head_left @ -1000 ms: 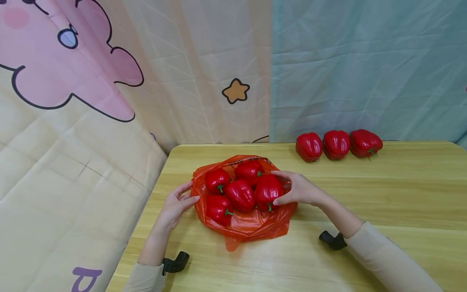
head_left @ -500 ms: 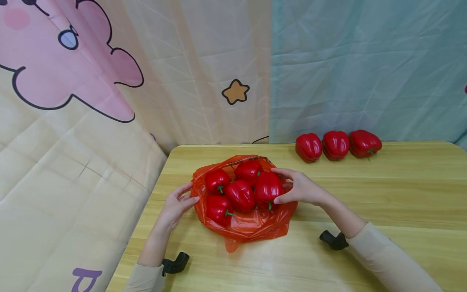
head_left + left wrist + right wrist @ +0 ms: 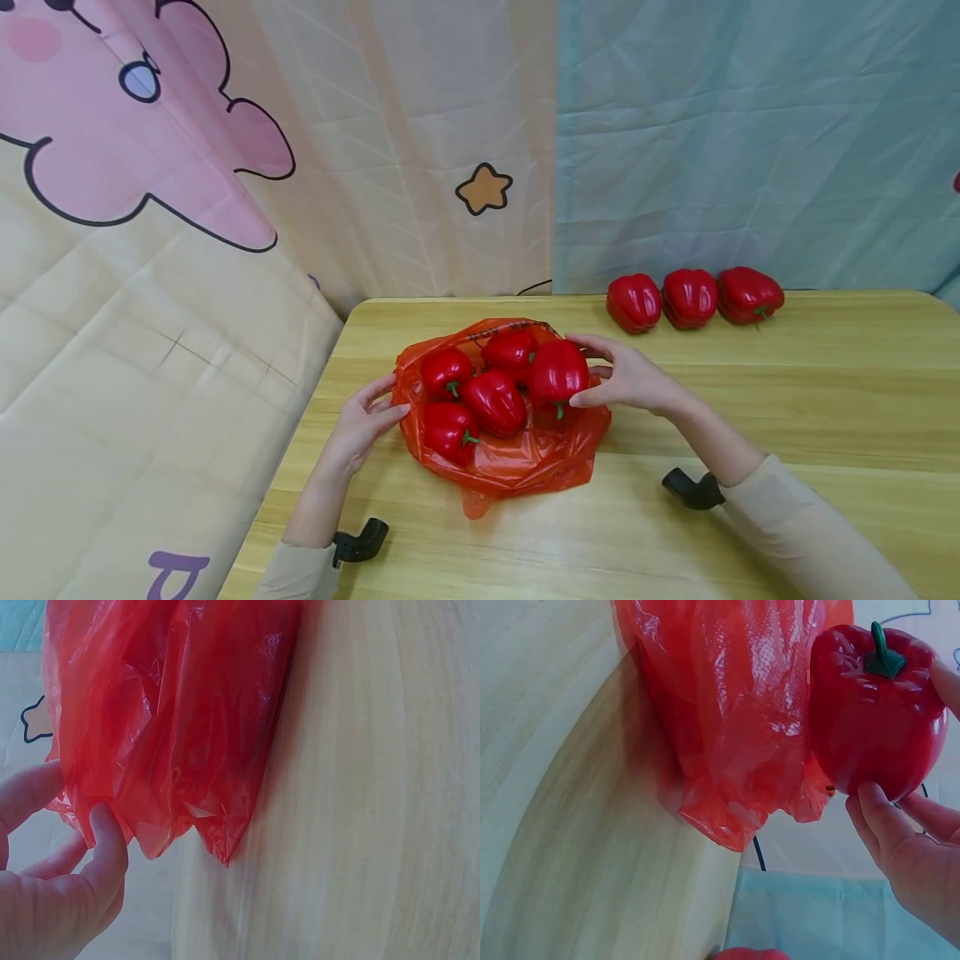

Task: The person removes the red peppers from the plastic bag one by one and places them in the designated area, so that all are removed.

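An orange-red plastic bag (image 3: 517, 475) lies with its mouth open on the table, bell peppers (image 3: 492, 402) inside it. My left hand (image 3: 360, 427) holds the bag's left rim, thumb and fingers on the thin plastic, as the left wrist view shows at the bag's crumpled edge (image 3: 161, 817). My right hand (image 3: 633, 382) grips a red bell pepper (image 3: 558, 371) by its right side, over the bag's right part. In the right wrist view this bell pepper (image 3: 877, 720), with its green stem, is raised beside the bag's rim, fingertips on its lower end.
Three more red bell peppers (image 3: 690, 298) stand in a row at the back of the wooden table (image 3: 847, 400), against the curtain (image 3: 750, 150). A black wrist mount (image 3: 362, 542) sits on the left forearm, another black mount (image 3: 693, 490) on the right.
My right hand has lifted the bell pepper a little from among the others, up and slightly to the right. The left hand has stayed at the bag's rim.
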The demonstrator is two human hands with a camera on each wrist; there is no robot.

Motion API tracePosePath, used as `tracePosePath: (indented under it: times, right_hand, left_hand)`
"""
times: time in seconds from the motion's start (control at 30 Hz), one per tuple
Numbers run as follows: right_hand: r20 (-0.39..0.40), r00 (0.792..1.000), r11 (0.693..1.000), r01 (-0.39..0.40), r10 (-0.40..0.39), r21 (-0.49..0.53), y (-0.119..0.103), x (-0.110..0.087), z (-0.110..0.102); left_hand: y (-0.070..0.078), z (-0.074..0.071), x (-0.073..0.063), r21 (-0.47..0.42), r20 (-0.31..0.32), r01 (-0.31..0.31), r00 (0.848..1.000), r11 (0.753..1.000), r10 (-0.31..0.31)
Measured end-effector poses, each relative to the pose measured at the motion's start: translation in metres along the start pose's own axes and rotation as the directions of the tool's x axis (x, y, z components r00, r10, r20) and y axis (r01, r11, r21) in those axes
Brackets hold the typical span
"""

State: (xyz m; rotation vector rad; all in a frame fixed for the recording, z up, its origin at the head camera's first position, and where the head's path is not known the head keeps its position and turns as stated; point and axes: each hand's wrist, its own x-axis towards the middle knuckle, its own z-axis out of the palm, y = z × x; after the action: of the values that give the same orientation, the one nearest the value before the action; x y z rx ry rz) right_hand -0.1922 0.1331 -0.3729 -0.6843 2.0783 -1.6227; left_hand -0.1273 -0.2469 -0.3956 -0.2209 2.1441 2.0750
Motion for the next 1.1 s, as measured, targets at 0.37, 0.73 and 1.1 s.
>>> tracePosePath:
  times: [0.37,0.73,1.1]
  right_hand:
    - [-0.051,0.998,0.999,0.030,-0.031,-0.014,-0.003,-0.003,-0.013]
    - [-0.071,0.997,1.000,0.028,-0.028,-0.001,-0.005,-0.010,-0.021]
    - [-0.104,0.995,1.000,0.003,-0.001,0.027,-0.005,-0.022,-0.030]
  left_hand:
    - [0.000,0.000,0.002,0.000,-0.003,-0.006,1.000,1.000,0.006]
    - [0.000,0.000,0.003,0.002,-0.002,-0.001,1.000,1.000,0.001]
    - [0.000,0.000,0.001,0.000,-0.003,0.001,1.000,1.000,-0.001]
